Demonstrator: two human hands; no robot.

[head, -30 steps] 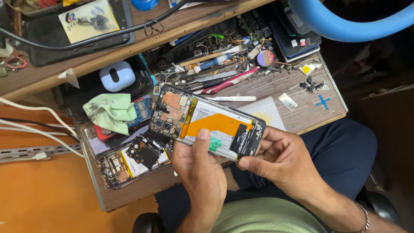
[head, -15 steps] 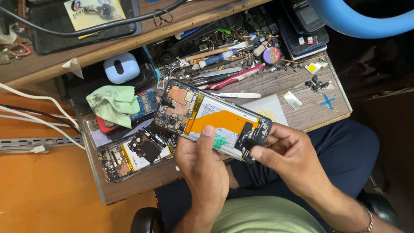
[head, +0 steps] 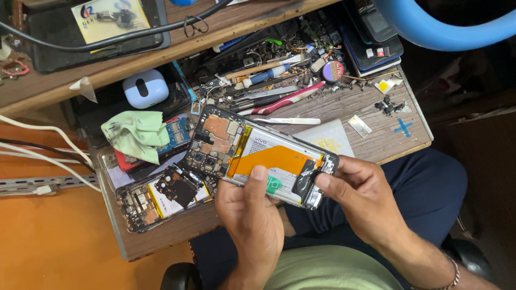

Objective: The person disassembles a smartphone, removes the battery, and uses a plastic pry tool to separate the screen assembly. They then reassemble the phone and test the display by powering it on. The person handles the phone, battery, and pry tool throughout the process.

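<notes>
Left hand (head: 252, 220) is gripping the opened phone (head: 263, 156) from below, thumb pressing the orange flex over the battery; right hand (head: 360, 196) is pinching its bottom end. Phone is hovering over the bench's (head: 376, 139) near edge. Best to be holding the frame only, light on the thin flex. Beyond: a second gutted phone (head: 161, 196) near the left corner, crumpled green cloth (head: 134, 134), pink-handled tweezers (head: 285, 99) among metal tools at the far edge.

You look down on a small worn wooden table (head: 376, 145) in mid-frame, a wooden shelf (head: 177, 51) slanting across the top, orange floor (head: 48, 236) lower left, and a blue tube (head: 441, 35) curving upper right.
</notes>
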